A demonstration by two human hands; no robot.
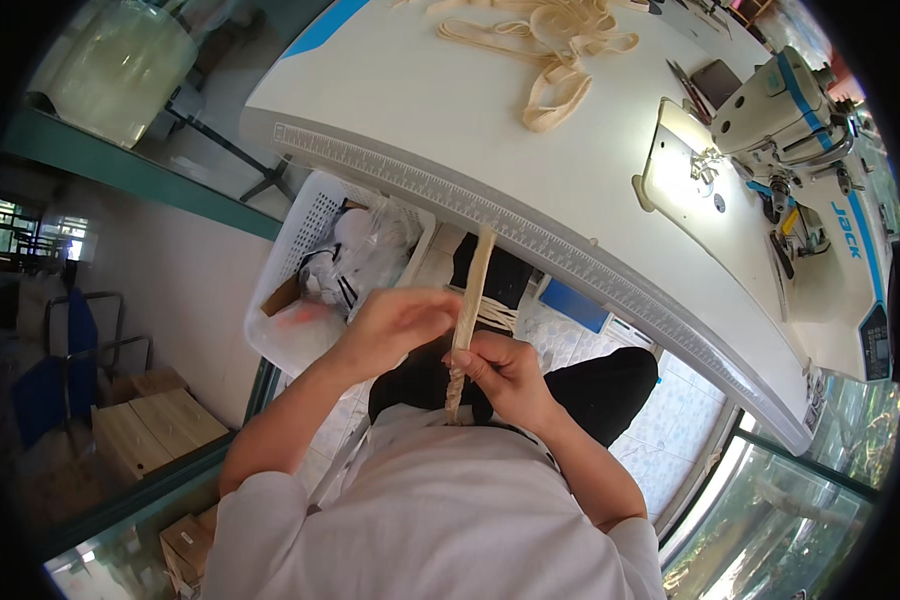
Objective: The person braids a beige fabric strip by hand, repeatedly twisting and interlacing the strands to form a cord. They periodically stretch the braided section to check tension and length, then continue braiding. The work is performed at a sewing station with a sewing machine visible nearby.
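A long beige fabric strip [475, 281] stands up over my lap, flat in its upper part and bunched or crumpled lower down. My right hand [504, 365] pinches it between thumb and fingers at about its middle. Just left of the strip is my left hand [412, 319], slightly blurred, its fingers reaching towards the cloth; whether they touch it is unclear. Pale cords [499, 315] lie behind the strip near my legs. On the white table [420, 97] ahead is a loose tangle of similar beige fabric strip [559, 90].
A sewing machine [802, 150] with its lamp lit stands at the table's right. A ruler scale [420, 180] runs along the near edge. Scissors [690, 90] lie beyond the machine plate. Left below is a white plastic basket [259, 322] of plastic bags. Behind it stands a glass partition.
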